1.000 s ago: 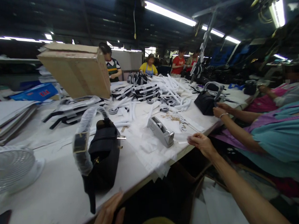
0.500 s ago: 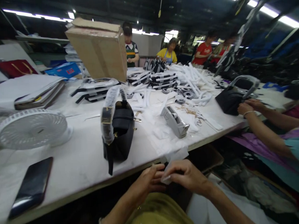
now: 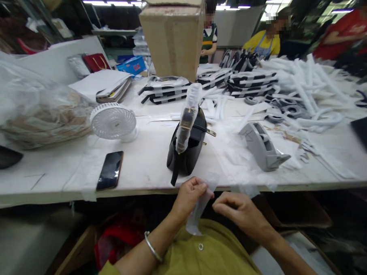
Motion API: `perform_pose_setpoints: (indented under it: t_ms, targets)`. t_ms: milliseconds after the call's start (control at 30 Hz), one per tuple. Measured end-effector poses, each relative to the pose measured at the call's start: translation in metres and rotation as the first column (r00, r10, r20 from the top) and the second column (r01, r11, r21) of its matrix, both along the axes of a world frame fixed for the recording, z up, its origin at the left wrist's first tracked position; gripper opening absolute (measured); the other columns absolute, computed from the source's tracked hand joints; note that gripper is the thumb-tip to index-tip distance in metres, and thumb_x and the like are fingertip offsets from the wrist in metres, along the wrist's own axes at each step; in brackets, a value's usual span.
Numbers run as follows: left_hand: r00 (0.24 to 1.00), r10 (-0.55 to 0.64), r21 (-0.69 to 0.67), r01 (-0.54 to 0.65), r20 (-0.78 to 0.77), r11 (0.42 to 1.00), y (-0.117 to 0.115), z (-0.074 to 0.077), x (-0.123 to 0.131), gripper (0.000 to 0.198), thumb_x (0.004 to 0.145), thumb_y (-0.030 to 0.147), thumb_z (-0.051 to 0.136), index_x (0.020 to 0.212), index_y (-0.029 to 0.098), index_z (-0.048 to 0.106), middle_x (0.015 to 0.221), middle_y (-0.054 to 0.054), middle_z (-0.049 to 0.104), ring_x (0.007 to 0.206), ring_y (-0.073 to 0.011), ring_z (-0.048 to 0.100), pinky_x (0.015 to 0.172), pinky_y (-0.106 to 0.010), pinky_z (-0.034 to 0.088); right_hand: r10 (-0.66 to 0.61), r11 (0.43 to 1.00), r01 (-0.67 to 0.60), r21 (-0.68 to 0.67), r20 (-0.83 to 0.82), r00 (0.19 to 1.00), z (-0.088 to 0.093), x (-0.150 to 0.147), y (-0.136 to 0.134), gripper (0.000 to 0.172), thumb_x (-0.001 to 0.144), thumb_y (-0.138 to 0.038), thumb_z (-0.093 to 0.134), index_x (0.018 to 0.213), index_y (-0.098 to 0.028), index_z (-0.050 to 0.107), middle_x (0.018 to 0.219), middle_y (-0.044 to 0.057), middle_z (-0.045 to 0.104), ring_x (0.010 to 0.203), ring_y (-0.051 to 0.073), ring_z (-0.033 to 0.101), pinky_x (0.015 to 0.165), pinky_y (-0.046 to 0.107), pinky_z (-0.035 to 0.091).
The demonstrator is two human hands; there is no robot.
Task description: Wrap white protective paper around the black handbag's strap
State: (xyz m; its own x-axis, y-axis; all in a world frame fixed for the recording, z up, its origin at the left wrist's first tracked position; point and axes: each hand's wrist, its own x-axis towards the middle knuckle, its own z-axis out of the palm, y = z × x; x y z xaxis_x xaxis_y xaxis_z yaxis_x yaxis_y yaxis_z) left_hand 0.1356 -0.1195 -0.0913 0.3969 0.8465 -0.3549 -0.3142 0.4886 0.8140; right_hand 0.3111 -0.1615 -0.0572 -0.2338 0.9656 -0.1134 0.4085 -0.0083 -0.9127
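Note:
My left hand (image 3: 189, 194) pinches the top of a thin translucent plastic strip (image 3: 196, 216) that hangs down in front of my chest. My right hand (image 3: 239, 210) is beside it with curled fingers, close to the strip; whether it touches the strip is unclear. Just beyond my hands, a small black handbag (image 3: 188, 147) stands on the white table (image 3: 142, 167), its handle wrapped in clear plastic (image 3: 188, 113). A grey tape dispenser (image 3: 262, 146) sits to the bag's right among white wrapping scraps.
A black phone (image 3: 110, 170) lies left of the bag, a small white fan (image 3: 113, 121) behind it. A cardboard box (image 3: 173, 34), stacked straps and white foam tubes (image 3: 306, 87) fill the far table. People work at the far end. A plastic bag (image 3: 33, 111) lies left.
My view has swung left and down. My hands have come in from the table edge to my chest, and the plastic strip now hangs from my left hand.

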Motion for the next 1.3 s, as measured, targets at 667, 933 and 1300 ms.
perform_pose_setpoints:
  t_ms: [667,933,1300]
  targets:
    - [0.925,0.234,0.340,-0.126,-0.298,0.932,-0.004,-0.001,-0.072,0.031,0.072,0.041,0.075,0.073,0.017,0.056,0.064,0.006,0.051,0.060,-0.0098,0.045,0.058,-0.022,0.035,-0.236,0.970,0.243,0.026,-0.155,0.959,-0.013,-0.090,0.047,0.026,0.073,-0.044,0.073,0.071,-0.018,0.074,0.067,0.003,0.072,0.065,0.019,0.063,0.061,0.028,0.051]
    - [0.906,0.266,0.268,-0.181,-0.329,0.946,-0.007,-0.009,-0.083,0.026,0.074,0.037,0.071,0.065,0.016,0.059,0.060,0.002,0.062,0.056,-0.0109,0.051,0.056,-0.022,0.038,-0.237,0.970,0.225,-0.091,-0.169,0.957,-0.022,-0.089,0.059,0.037,0.072,-0.053,0.072,0.070,-0.017,0.071,0.064,0.004,0.069,0.062,0.019,0.062,0.060,0.029,0.050]
    - [0.862,0.382,0.215,-0.325,-0.334,0.921,-0.012,-0.030,-0.126,0.035,0.074,0.047,0.070,0.063,0.016,0.061,0.052,0.003,0.055,0.048,-0.0094,0.046,0.049,-0.021,0.034,-0.165,0.971,0.153,-0.181,-0.054,0.985,-0.044,-0.109,0.070,0.037,0.072,-0.046,0.072,0.095,-0.017,0.073,0.071,0.004,0.072,0.065,0.023,0.066,0.053,0.029,0.051]
